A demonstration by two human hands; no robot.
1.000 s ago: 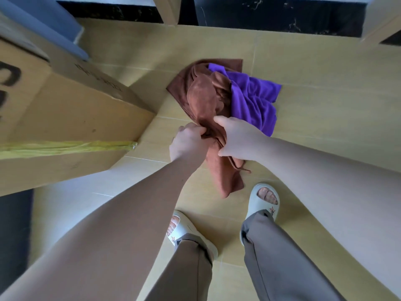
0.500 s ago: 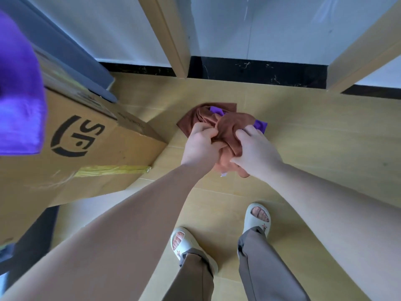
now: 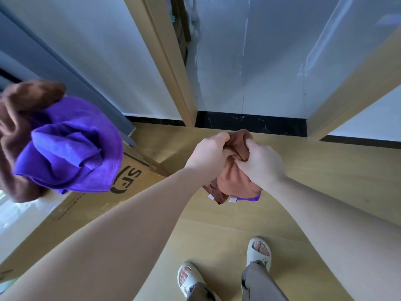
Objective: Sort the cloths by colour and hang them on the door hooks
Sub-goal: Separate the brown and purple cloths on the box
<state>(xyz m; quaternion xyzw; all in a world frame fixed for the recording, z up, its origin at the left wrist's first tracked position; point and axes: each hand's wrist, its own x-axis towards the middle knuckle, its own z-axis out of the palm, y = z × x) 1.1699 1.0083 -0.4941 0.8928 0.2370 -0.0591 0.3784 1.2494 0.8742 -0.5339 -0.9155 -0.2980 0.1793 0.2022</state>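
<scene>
1. Both my hands are closed tight. My left hand (image 3: 209,152) and my right hand (image 3: 260,166) each grip the top of the orange-brown cloth (image 3: 235,181), and the knuckles almost touch.
2. I see this cloth bunched up in the air, to the right of the cardboard box (image 3: 134,177).
3. It hangs down from my fists, with its long way going up and down. Two small white tags (image 3: 232,199) sit at the low end.
4. A purple edge (image 3: 252,198) peeks out under the low right side of the bunch.
5. The box shows me its side with black letters. I cannot see inside it.
6. In front of the box's left part, close to my camera, a big purple cloth (image 3: 69,148) touches a dark brown cloth (image 3: 13,118). I cannot tell what holds them up.
</scene>
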